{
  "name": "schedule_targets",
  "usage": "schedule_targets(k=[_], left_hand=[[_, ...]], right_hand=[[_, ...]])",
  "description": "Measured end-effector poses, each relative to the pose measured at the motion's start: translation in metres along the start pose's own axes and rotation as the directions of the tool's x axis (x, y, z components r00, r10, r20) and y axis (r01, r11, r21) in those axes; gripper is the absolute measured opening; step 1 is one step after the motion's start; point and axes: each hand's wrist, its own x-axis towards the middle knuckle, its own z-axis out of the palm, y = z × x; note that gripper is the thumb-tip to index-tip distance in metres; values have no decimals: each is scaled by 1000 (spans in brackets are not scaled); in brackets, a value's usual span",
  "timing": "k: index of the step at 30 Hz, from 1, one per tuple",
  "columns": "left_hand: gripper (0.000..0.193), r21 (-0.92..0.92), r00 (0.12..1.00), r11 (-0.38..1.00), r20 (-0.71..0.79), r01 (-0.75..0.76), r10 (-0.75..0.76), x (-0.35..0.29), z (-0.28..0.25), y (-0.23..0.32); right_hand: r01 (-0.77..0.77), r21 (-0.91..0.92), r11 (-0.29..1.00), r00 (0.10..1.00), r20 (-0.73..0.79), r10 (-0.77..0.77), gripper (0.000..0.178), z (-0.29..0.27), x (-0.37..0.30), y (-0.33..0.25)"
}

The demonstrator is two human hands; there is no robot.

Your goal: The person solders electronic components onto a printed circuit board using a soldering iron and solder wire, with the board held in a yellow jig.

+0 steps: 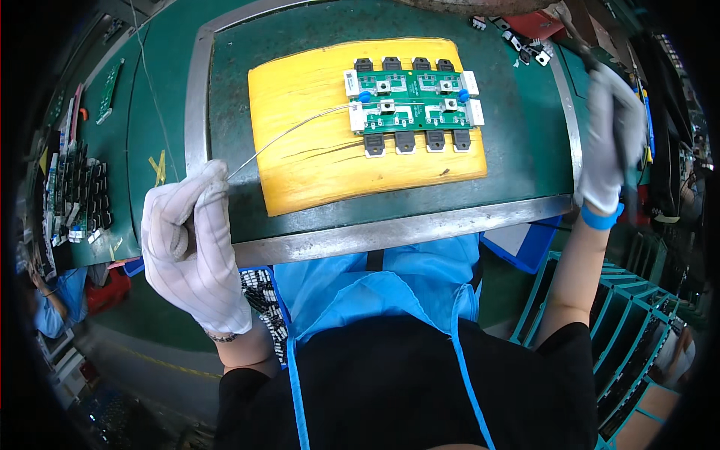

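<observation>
My left hand (pixel 193 240), in a white striped glove, pinches a thin silvery wire that looks like solder wire (pixel 281 135). Its far end reaches over a green circuit board (pixel 409 100). Black components (pixel 405 142) with metal tabs line the board's upper and lower edges, with white blocks at its ends and two blue round parts on it. The board lies on a worn yellow slab (pixel 307 169). Off to the right, my gloved right hand (pixel 609 139) is raised and smeared by motion, closed round a dark slim tool (pixel 627 161) whose kind is unclear.
A metal-edged frame (pixel 405 229) borders the green work surface. Stacked boards (pixel 79 191) stand at left; loose components (pixel 525 46) lie at the top right. A blue bin (pixel 529 247) and teal racks (pixel 630 292) are at lower right. Another person's arm (pixel 51 296) shows far left.
</observation>
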Motion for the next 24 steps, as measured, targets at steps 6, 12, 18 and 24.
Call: schedule_targets(k=[6,12,18,24], left_hand=[[8,-47,998,998,49,46,-43,-13,10,9],[13,16,988,995,118,-103,101,-14,22,14],[15,42,983,989,120,-143,137,-19,25,10],[15,61,970,978,153,-198,187,-17,25,9]], right_hand=[[-398,518,757,897,46,439,47,-29,-16,-69],[-585,355,729,807,166,566,42,-34,-44,-122],[-651,121,749,754,214,621,89,-25,-49,-137],[-377,22,926,917,149,370,79,-27,-55,-136]])
